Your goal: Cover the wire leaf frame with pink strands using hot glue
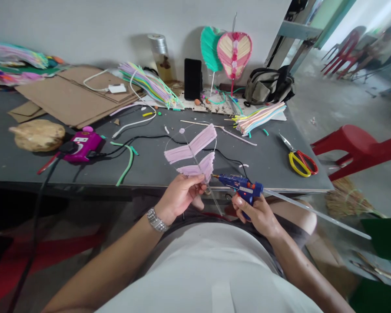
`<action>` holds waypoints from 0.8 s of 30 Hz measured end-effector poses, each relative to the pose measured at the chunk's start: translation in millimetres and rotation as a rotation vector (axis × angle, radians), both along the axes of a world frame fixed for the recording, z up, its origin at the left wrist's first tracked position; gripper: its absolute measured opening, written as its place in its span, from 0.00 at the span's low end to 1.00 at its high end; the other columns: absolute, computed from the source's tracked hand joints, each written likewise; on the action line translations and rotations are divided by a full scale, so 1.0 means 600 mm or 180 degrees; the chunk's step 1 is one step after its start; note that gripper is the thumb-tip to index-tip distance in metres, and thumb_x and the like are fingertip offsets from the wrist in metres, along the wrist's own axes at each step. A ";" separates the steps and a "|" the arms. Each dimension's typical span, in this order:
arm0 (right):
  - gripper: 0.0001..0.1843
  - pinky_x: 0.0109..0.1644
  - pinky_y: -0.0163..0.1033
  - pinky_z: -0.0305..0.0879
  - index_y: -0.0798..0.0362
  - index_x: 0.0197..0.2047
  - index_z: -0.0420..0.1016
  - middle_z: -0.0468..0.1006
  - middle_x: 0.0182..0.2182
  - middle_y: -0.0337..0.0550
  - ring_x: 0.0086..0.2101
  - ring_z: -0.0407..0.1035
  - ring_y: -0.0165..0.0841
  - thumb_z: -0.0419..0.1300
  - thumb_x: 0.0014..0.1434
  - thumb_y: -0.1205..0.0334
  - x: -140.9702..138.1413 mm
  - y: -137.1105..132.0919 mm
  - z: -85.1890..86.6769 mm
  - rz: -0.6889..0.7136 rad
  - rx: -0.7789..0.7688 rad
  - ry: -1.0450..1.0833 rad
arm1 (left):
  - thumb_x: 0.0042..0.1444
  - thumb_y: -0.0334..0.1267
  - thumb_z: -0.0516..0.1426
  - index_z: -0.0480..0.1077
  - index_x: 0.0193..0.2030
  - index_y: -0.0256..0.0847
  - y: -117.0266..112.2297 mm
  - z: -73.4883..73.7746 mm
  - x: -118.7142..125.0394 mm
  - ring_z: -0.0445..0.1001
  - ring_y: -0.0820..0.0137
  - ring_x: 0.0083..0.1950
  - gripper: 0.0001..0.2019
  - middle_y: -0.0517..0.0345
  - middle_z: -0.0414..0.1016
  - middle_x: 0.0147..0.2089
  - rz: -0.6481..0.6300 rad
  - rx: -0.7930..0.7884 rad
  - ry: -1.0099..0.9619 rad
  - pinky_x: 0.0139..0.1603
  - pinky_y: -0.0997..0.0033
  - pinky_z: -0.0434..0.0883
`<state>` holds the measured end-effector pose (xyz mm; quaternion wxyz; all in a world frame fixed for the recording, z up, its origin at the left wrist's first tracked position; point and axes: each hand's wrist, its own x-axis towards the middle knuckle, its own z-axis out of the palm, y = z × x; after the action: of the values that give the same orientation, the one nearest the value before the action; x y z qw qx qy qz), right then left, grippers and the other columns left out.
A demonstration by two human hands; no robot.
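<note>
My left hand [181,196] pinches the lower end of a wire-framed piece covered with rows of pale purple straws [193,153], held up over the near edge of the grey table [150,167]. My right hand [256,213] is wrapped round the grip of a blue hot glue gun [242,185]. The gun's nozzle points left at the bottom of the purple piece, close to my left fingertips. A long clear glue stick [316,213] sticks out of the back of the gun to the right.
Red and yellow scissors [299,160], bundles of coloured straws [259,117], a magenta power strip [82,145], cardboard sheets [74,93], a black phone [193,79], finished leaf shapes [233,54] and a bag [267,84] lie on the table. A red plastic chair [358,148] stands to the right.
</note>
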<state>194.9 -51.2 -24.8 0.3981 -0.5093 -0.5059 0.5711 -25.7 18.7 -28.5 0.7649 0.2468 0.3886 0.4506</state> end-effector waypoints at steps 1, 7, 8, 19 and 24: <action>0.27 0.21 0.35 0.50 0.51 0.29 0.66 0.64 0.16 0.31 0.16 0.56 0.25 0.64 0.61 0.36 -0.001 0.000 0.001 -0.0014 0.0010 0.0014 | 0.41 0.37 0.75 0.75 0.28 0.33 0.000 0.002 0.000 0.71 0.76 0.25 0.15 0.60 0.74 0.26 -0.0008 0.0005 0.0013 0.27 0.76 0.69; 0.27 0.21 0.35 0.49 0.50 0.29 0.65 0.63 0.15 0.31 0.16 0.56 0.25 0.65 0.60 0.36 -0.004 0.000 0.009 -0.0018 0.0000 0.0035 | 0.40 0.37 0.74 0.75 0.27 0.33 -0.001 0.007 0.000 0.70 0.76 0.25 0.15 0.60 0.73 0.24 -0.0043 0.0027 -0.0003 0.26 0.76 0.68; 0.27 0.21 0.35 0.50 0.50 0.29 0.66 0.64 0.15 0.31 0.16 0.56 0.25 0.65 0.60 0.35 -0.004 0.001 0.010 -0.0020 -0.0002 0.0038 | 0.41 0.37 0.74 0.75 0.27 0.33 -0.001 0.007 0.000 0.70 0.76 0.25 0.15 0.60 0.73 0.24 -0.0049 0.0027 -0.0011 0.26 0.76 0.68; 0.27 0.21 0.34 0.48 0.51 0.28 0.65 0.63 0.17 0.31 0.16 0.55 0.24 0.64 0.62 0.36 -0.002 -0.001 -0.001 -0.0020 0.0012 0.0051 | 0.43 0.36 0.73 0.75 0.28 0.33 -0.001 0.002 0.001 0.70 0.75 0.25 0.13 0.60 0.73 0.25 -0.0066 0.0009 0.0022 0.27 0.75 0.68; 0.27 0.22 0.35 0.47 0.51 0.28 0.66 0.63 0.17 0.32 0.17 0.55 0.25 0.63 0.63 0.37 0.000 -0.004 -0.006 0.0036 0.0017 0.0055 | 0.43 0.36 0.73 0.75 0.28 0.33 -0.001 0.001 0.001 0.71 0.75 0.25 0.13 0.59 0.74 0.26 -0.0062 0.0008 0.0004 0.27 0.75 0.69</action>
<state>195.1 -53.3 -28.6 0.4006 -0.5005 -0.5068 0.5764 -25.4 17.9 -27.7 0.7687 0.2519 0.3861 0.4434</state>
